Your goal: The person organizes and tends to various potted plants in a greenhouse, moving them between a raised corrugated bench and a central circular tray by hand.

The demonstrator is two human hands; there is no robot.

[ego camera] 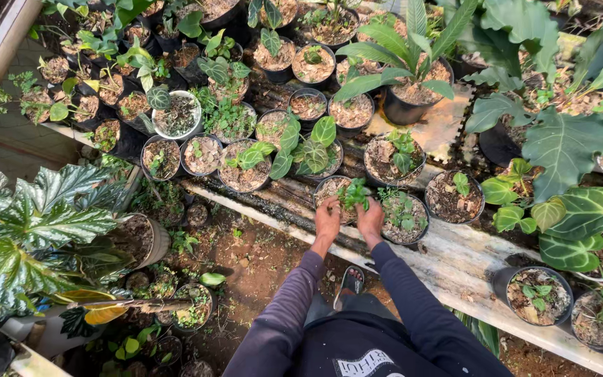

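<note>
A small black pot (331, 187) of pale soil with a little green plant (353, 193) stands on a low bench of weathered planks (455, 262). Both my hands reach to it. My left hand (327, 216) rests on the pot's near rim, fingers curled over the soil. My right hand (370, 216) touches the pot's right side, just under the plant's leaves. Whether either hand truly grips the pot I cannot tell. Purple sleeves cover both arms.
Several black pots with seedlings crowd the bench, one (404, 216) right beside my right hand. A big silvery-leaved plant (29, 230) fills the left. Large green leaves (567, 150) overhang the right. Bare earth (252, 258) and my sandalled foot (350, 283) lie below.
</note>
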